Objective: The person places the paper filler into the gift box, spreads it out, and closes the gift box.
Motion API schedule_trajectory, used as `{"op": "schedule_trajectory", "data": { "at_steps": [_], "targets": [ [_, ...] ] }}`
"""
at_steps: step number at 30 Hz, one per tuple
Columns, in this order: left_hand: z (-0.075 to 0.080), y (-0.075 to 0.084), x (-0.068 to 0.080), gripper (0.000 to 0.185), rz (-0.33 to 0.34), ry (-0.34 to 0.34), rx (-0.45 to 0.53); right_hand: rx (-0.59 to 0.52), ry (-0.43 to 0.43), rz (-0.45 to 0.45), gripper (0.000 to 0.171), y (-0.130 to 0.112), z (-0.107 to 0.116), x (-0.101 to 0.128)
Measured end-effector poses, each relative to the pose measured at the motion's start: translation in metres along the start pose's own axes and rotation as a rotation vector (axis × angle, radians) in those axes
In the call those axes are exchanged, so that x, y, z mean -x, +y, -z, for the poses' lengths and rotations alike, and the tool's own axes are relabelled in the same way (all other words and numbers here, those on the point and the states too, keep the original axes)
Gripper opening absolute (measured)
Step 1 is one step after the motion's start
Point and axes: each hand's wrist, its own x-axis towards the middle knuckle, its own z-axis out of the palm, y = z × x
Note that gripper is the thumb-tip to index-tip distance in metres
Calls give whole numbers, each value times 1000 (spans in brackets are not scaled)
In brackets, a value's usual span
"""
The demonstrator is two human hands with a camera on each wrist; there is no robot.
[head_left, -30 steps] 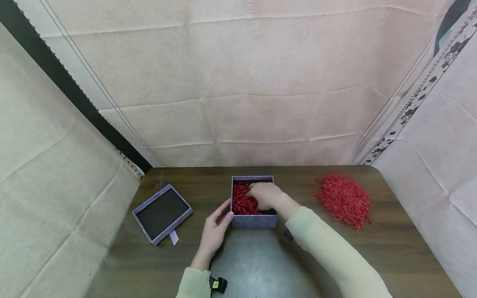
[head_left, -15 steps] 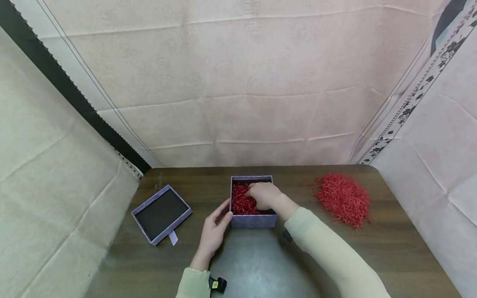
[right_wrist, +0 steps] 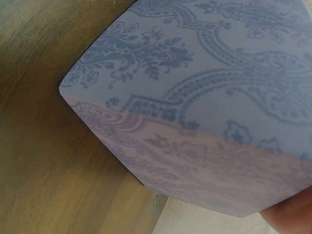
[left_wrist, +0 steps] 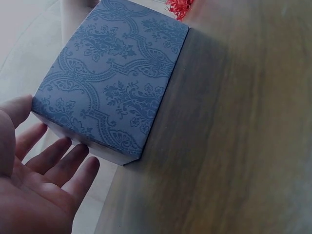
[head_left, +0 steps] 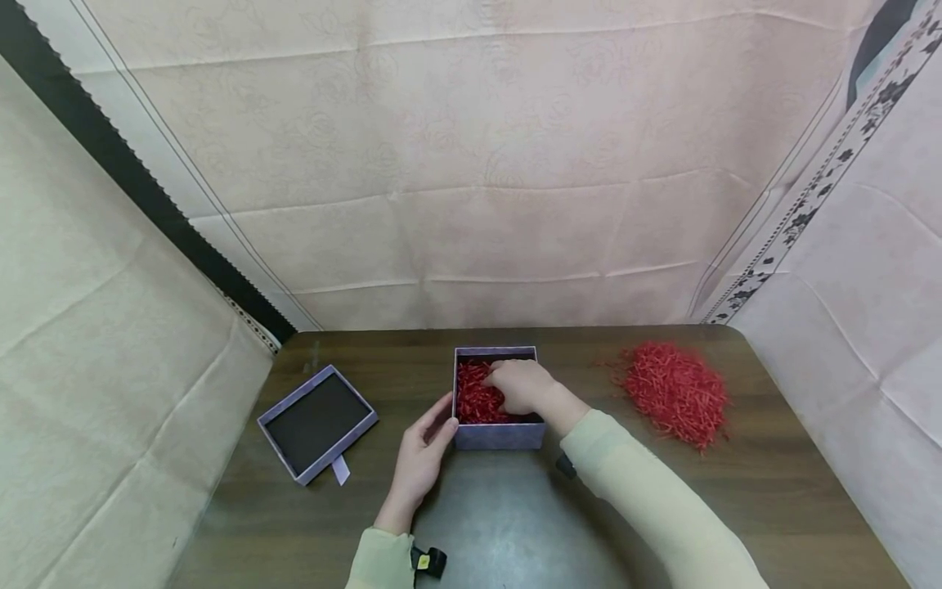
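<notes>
The right hand (head_left: 521, 386) is reaching down into the open purple box (head_left: 500, 435), its fingers curled into the red paper shred (head_left: 477, 399) that is filling the box; whether they are actually pinching strands I cannot tell, since the back of the hand is hiding the fingertips. The left hand (head_left: 421, 454) is lying open with straight, relaxed fingers (left_wrist: 63, 158) against the box's left near corner, steadying it rather than gripping. The step in hand looks like bedding the shred down inside the box, and the next move would call for spreading it evenly toward the corners while the left hand is bracing the wall. The box is sitting at the middle of the wooden table (head_left: 773, 491). A loose heap of red shred (head_left: 677, 393) is lying well apart to the right, and a shallow purple tray with a dark lining (head_left: 318, 421) and nothing in it is resting to the left.
</notes>
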Motion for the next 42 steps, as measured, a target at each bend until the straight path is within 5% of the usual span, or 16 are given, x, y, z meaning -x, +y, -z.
{"op": "schedule_trajectory", "data": {
  "at_steps": [14,34,42],
  "targets": [
    [0,0,0,50,-2,2,3,-99,64,69,57,12,6,8],
    [0,-3,0,48,-13,3,25,-194,282,145,39,31,14,40],
    [0,-33,-9,44,-17,33,19,-240,418,169,33,40,8,53]
  ]
}}
